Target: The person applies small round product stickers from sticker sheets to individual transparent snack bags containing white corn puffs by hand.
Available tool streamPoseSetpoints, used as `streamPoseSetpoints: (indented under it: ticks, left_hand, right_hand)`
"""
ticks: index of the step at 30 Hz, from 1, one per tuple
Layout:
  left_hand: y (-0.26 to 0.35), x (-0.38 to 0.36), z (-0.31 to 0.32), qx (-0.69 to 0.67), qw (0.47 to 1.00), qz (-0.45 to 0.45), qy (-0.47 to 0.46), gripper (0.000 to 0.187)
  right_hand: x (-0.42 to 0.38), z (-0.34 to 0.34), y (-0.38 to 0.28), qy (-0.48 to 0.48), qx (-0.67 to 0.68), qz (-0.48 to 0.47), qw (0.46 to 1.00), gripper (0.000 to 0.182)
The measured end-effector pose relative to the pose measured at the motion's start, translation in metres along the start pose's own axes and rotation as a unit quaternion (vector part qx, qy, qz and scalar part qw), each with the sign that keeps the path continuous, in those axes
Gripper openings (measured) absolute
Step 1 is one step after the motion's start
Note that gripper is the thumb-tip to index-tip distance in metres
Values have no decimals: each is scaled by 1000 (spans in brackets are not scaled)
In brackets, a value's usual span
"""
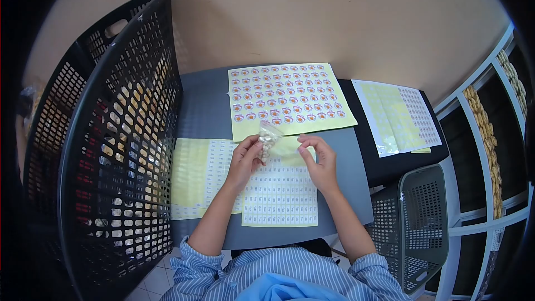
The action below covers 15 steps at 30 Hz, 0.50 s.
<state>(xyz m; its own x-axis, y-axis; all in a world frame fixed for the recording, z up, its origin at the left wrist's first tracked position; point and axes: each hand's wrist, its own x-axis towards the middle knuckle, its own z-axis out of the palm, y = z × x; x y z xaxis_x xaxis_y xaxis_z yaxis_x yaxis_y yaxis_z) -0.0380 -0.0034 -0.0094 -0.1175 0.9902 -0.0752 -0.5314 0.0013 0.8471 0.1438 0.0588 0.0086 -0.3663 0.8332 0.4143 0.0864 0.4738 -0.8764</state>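
Observation:
A small clear plastic bag (269, 136) of pale, lumpy pieces is gripped in my left hand (245, 159), its top pointing away from me. To its right, my right hand (320, 159) hovers apart from the bag, with thumb and forefinger bent together; whatever is between them is too small to make out. Beneath both hands lies a sheet of small white printed labels (280, 200), with bare yellow backing at its far end. Beyond it is a large sheet of round orange-and-white stickers (284, 97) on yellow backing.
A tall dark plastic basket (120, 128) holding packed goods rises at the left. More label sheets (192, 175) lie on the grey table (345, 173). Another sticker sheet (398, 117) rests on a black surface at right, above a green basket (423, 228). A white rack (501, 226) stands far right.

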Motion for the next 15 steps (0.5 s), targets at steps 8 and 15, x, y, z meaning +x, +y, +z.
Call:
streamPoseSetpoints:
  ticks: [8, 15]
  left_hand:
    - [9, -5, 5, 171, 983, 66, -25, 32]
    - [2, -2, 12, 29, 999, 19, 32, 42]
  right_hand:
    - [30, 16, -30, -113, 113, 120, 980, 61]
    - [18, 33, -16, -31, 204, 133, 969, 63]
